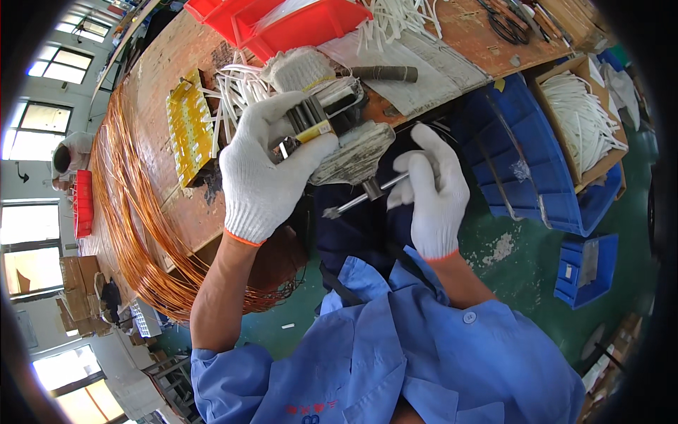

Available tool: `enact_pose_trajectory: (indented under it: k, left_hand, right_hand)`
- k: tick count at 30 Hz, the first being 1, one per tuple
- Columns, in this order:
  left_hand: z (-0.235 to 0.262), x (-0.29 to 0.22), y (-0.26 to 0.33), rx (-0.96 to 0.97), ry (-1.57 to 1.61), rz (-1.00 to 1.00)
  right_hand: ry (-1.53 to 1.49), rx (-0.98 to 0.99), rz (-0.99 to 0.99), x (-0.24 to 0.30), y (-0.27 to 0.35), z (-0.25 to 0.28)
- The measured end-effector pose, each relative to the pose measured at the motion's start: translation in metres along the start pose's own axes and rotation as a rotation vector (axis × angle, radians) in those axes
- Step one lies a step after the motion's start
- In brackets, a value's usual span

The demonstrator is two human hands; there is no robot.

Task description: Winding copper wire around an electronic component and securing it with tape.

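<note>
A bench vise with jaws padded in worn, whitish cloth (355, 157) stands at the table's near edge. My left hand (265, 166), in a white knitted glove, is closed around a dark block of stacked metal plates with a yellow band (311, 119), held at the jaws. From the vise's screw a shiny metal handle bar (354, 203) sticks out at a slant. My right hand (434, 194), gloved too, pinches the upper end of this bar; part of the grip is hidden behind the fingers.
A large copper wire coil (131, 212) lies left, near a yellow slotted tray (189, 131) and white tubes (239, 88). Red bins (304, 28) stand behind. Right of the table are a blue crate (487, 141), a carton of white strips (583, 120) and a small blue bin (586, 272).
</note>
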State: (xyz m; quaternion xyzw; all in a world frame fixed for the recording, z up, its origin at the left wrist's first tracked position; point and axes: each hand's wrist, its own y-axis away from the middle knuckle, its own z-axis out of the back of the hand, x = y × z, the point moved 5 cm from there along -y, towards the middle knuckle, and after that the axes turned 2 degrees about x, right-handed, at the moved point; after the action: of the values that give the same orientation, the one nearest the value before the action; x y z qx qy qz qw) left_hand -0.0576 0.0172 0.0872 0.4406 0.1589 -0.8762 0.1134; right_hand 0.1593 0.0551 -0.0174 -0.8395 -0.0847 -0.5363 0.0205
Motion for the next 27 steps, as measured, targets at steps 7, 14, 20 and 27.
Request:
enact_pose_trajectory:
  k: [7,14,20,27]
  left_hand:
    - [-0.003,0.000,-0.001,-0.053,0.183,0.025]
    - [-0.001,-0.005,-0.004,-0.036,0.133,0.055]
    - [-0.001,0.005,-0.001,-0.093,0.135,-0.004]
    - [-0.002,0.005,-0.001,-0.043,0.075,-0.016]
  right_hand:
    - [0.558,0.558,0.297,-0.051,0.065,-0.030]
    - [0.714,0.407,0.027,-0.057,0.028,0.019]
    - [0.518,0.439,0.080,0.011,0.043,-0.021]
    - [0.540,0.472,-0.158,-0.069,0.063,-0.006]
